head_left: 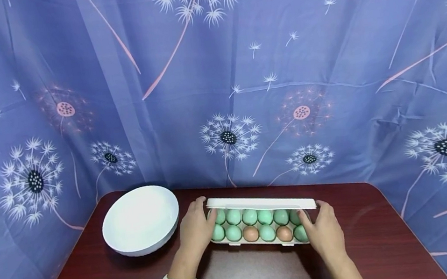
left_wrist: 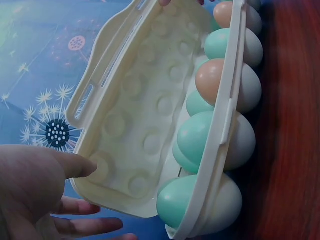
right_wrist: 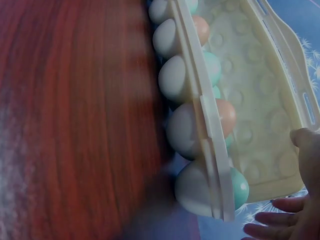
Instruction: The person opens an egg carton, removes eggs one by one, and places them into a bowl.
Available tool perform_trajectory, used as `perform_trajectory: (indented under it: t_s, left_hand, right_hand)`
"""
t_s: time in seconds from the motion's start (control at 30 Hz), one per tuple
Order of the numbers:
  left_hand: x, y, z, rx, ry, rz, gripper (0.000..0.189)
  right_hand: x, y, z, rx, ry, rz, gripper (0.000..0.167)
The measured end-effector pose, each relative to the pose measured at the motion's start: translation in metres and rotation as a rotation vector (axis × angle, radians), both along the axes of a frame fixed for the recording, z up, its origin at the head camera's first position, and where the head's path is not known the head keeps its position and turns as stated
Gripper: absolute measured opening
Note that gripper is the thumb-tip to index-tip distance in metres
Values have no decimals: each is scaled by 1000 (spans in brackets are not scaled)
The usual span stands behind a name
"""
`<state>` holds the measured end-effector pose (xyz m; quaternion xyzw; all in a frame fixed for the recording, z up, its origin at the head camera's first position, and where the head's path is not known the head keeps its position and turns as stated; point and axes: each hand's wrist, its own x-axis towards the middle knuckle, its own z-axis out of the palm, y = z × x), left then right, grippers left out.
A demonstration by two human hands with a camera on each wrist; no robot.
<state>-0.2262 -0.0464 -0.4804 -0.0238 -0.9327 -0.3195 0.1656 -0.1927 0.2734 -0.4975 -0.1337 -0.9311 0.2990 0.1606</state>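
On the desk (head_left: 263,278), a carton (head_left: 260,242) of green and brown eggs (head_left: 267,233) stands, lid (head_left: 261,203) half-raised; at the lid's ends, left hand (head_left: 196,228) and right hand (head_left: 325,229) touch it, fingers spread.

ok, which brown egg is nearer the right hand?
The brown egg second from right in the front row; one green egg separates it from the right hand. The other is third from left.

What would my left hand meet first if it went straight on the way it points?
Probably the blue curtain behind the table. In the head view, the left hand points past the left end of the carton lid toward it, though depth is unclear.
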Motion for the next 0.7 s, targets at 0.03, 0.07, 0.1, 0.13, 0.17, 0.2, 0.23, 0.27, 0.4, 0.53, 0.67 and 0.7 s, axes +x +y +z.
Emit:
perform_trajectory:
  t_s: [0.03, 0.07, 0.1, 0.13, 0.17, 0.2, 0.23, 0.27, 0.4, 0.53, 0.67, 0.7]
  left_hand:
    - [0, 0, -1, -2, 0, 4, 47]
    - [0, -1, -1, -4, 3, 5, 46]
    - [0, -1, -1, -3, 4, 5, 45]
    - [0, -1, -2, -2, 4, 4, 43]
    - [0, -1, -2, -1, 6, 3, 41]
    - [0, -1, -2, 1, 6, 3, 39]
    - [-1, -1, -2, 5, 5, 1, 38]
    - [-1, -1, -2, 10, 0, -1, 36]
    - [-1, -2, -2, 43, -26, 0, 36]
    - [-2, -1, -1, 90, -51, 5, 40]
    - [-3, -1, -2, 124, -38, -1, 40]
    - [-3, -1, -3, 128, -28, -4, 38]
  right_hand:
    - [0, 0, 0, 5, 0, -3, 67]
    - [0, 0, 0, 9, -1, -6, 66]
    - [0, 0, 0, 14, -2, -8, 66]
    - [0, 0, 0, 18, -3, -9, 66]
    - [0, 0, -1, 21, -5, -10, 66]
    - [0, 0, -1, 24, -8, -11, 66]
    - [0, 0, 0, 25, -9, -11, 66]
    - [0, 0, 0, 23, -11, -10, 66]
    - [0, 0, 1, -19, -19, 7, 68]
    - [0, 1, 2, -101, -24, 27, 67]
    - [0, 2, 3, -197, -19, 45, 56]
    - [0, 2, 4, -222, -21, 48, 53]
